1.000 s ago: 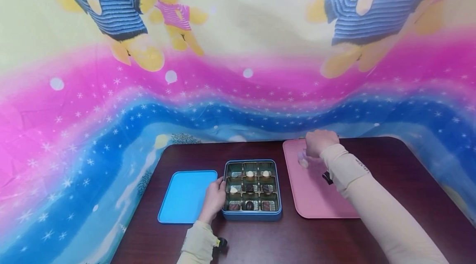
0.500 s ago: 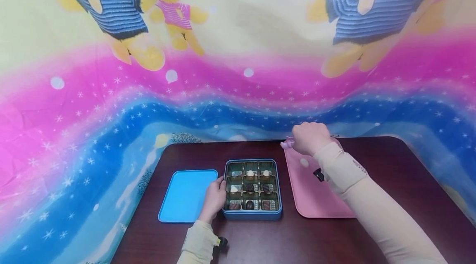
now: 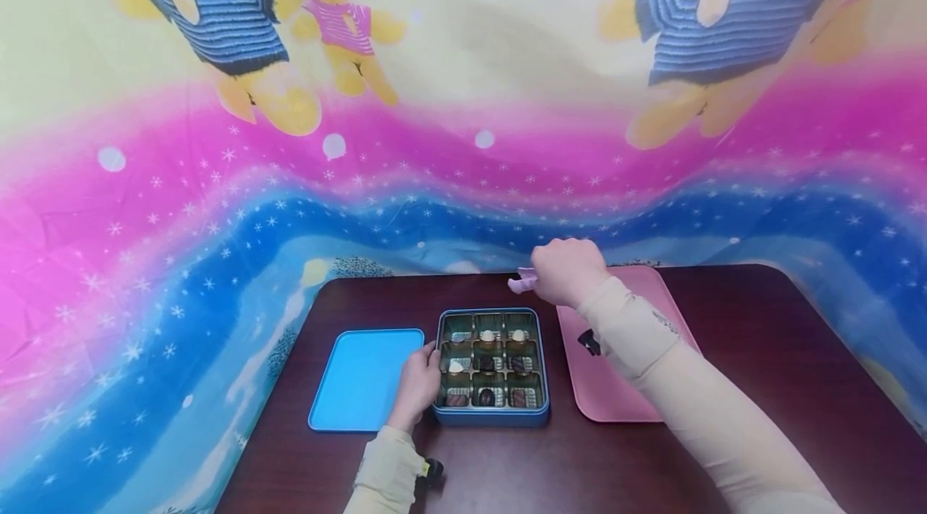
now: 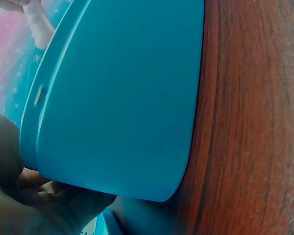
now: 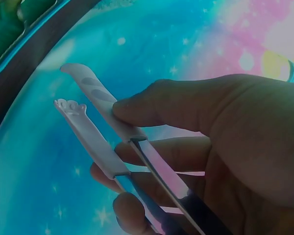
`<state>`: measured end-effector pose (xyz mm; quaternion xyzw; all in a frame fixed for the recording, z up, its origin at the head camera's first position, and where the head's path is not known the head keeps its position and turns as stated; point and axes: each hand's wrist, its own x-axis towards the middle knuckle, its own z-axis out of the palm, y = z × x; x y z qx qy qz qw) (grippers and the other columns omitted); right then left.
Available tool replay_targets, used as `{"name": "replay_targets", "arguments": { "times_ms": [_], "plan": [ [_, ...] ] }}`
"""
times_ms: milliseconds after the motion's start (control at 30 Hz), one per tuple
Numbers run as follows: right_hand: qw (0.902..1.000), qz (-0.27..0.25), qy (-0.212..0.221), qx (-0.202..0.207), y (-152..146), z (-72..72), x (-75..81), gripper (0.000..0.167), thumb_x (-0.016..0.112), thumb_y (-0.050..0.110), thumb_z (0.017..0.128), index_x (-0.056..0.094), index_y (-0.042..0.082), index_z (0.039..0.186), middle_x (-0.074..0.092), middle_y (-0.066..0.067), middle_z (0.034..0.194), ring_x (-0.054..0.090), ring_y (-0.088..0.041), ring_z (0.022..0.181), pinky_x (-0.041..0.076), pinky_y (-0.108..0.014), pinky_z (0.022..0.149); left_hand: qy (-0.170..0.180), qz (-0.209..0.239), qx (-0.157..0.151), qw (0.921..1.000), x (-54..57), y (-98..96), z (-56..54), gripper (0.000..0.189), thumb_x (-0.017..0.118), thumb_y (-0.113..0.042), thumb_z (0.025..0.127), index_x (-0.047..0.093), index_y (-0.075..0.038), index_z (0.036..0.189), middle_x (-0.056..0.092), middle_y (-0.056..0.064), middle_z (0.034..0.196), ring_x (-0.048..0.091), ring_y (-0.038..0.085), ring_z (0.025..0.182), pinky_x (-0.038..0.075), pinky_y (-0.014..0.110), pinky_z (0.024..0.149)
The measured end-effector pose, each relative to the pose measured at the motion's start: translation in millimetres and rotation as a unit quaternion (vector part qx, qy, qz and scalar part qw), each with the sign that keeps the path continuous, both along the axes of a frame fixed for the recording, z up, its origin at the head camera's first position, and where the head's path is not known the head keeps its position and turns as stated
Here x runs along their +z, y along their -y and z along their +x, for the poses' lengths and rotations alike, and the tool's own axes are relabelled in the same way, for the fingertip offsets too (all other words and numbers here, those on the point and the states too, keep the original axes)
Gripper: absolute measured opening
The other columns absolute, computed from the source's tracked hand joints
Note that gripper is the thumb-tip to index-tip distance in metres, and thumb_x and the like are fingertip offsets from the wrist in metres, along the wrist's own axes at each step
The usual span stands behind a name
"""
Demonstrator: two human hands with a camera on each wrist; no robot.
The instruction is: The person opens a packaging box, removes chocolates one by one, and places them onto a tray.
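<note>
A blue tin (image 3: 492, 419) with a gold divided insert holds several white and dark chocolates; bare liner shows in its back left compartment. My left hand (image 3: 416, 385) holds the tin at its left side, thumb at the rim. In the left wrist view the tin's wall (image 4: 122, 107) fills the middle, with fingers (image 4: 73, 205) at its corner. Raised behind and right of the tin, my right hand (image 3: 570, 273) grips lilac paw-tipped tongs (image 3: 523, 281). The right wrist view shows the tongs' tips (image 5: 71, 107) spread, nothing between them.
Left of the tin lies a bright blue lid (image 3: 362, 381). A pink tray (image 3: 608, 385) lies to the right, partly under my right arm, which hides some of it. The dark wooden table (image 3: 507, 474) ends at a printed cloth backdrop (image 3: 463, 176).
My right hand has lifted the tongs off the pink tray and moved left towards the tin. A white piece seen on the tray earlier is now hidden behind my arm. The left hand stays put.
</note>
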<state>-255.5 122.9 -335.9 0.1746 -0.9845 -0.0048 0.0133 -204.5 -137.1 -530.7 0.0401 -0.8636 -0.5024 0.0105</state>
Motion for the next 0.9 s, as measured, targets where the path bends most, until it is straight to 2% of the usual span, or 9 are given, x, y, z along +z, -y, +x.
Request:
{"name": "replay_targets", "arguments": {
  "times_ms": [67,200,333,467,600,700,900],
  "plan": [
    [1.0000,0.003,0.003,0.009,7.3,-0.9,-2.2,0.020,0.068,0.031,0.095,0.071,0.013,0.089,0.061,-0.002,0.071,0.057,-0.024,0.061,0.052,-0.046,0.054,0.002,0.002,0.000,1.0000,0.4,0.1,0.2,0.042,0.043,-0.010,0.108,0.048,0.012,0.143,0.057,0.029,0.137,0.060,0.037,0.120,0.054,0.048,0.086],
    [0.9996,0.017,0.008,0.023,21.7,-1.6,-8.2,0.023,0.069,0.036,0.095,0.070,0.014,0.087,0.062,-0.002,0.072,0.059,-0.024,0.062,0.053,-0.047,0.057,0.005,0.003,0.002,1.0000,0.3,-0.2,0.2,0.042,0.044,-0.011,0.108,0.048,0.012,0.143,0.057,0.029,0.137,0.061,0.036,0.118,0.054,0.047,0.084],
    [0.9990,0.027,0.018,0.032,33.3,0.4,-14.0,0.027,0.069,0.041,0.095,0.072,0.015,0.087,0.066,-0.003,0.075,0.062,-0.026,0.065,0.054,-0.047,0.059,0.007,0.006,0.002,1.0000,0.1,-0.5,-0.1,0.042,0.044,-0.011,0.108,0.048,0.012,0.143,0.057,0.028,0.137,0.058,0.039,0.123,0.052,0.053,0.094],
    [0.9982,0.036,0.030,0.037,42.2,2.1,-20.0,0.024,0.068,0.038,0.096,0.073,0.015,0.090,0.068,-0.003,0.077,0.063,-0.024,0.066,0.055,-0.046,0.061,0.008,0.011,-0.002,0.9999,1.1,-0.7,-0.3,0.042,0.043,-0.011,0.108,0.047,0.012,0.144,0.057,0.028,0.137,0.058,0.040,0.123,0.051,0.055,0.097],
    [0.9971,0.038,0.050,0.043,49.8,2.7,-26.8,0.019,0.069,0.034,0.096,0.074,0.016,0.091,0.067,-0.001,0.077,0.061,-0.021,0.065,0.054,-0.045,0.061,0.007,0.016,-0.002,0.9999,2.2,-0.6,-0.1,0.042,0.043,-0.011,0.108,0.048,0.012,0.143,0.058,0.028,0.136,0.059,0.040,0.122,0.051,0.055,0.097],
    [0.9960,0.041,0.064,0.047,54.7,3.3,-31.6,0.023,0.068,0.039,0.096,0.072,0.018,0.085,0.065,0.001,0.074,0.060,-0.020,0.064,0.054,-0.044,0.061,0.007,0.016,0.000,0.9998,2.1,0.0,0.4,0.042,0.043,-0.011,0.108,0.048,0.012,0.143,0.059,0.028,0.135,0.060,0.039,0.121,0.051,0.055,0.097],
    [0.9938,0.049,0.084,0.053,61.6,3.9,-41.6,0.023,0.070,0.036,0.095,0.068,0.020,0.079,0.062,0.003,0.070,0.059,-0.019,0.065,0.053,-0.042,0.065,0.008,0.016,-0.002,0.9998,-0.1,1.5,1.1,0.042,0.044,-0.011,0.108,0.048,0.012,0.143,0.060,0.027,0.134,0.061,0.037,0.120,0.052,0.054,0.096]
  ]
}}
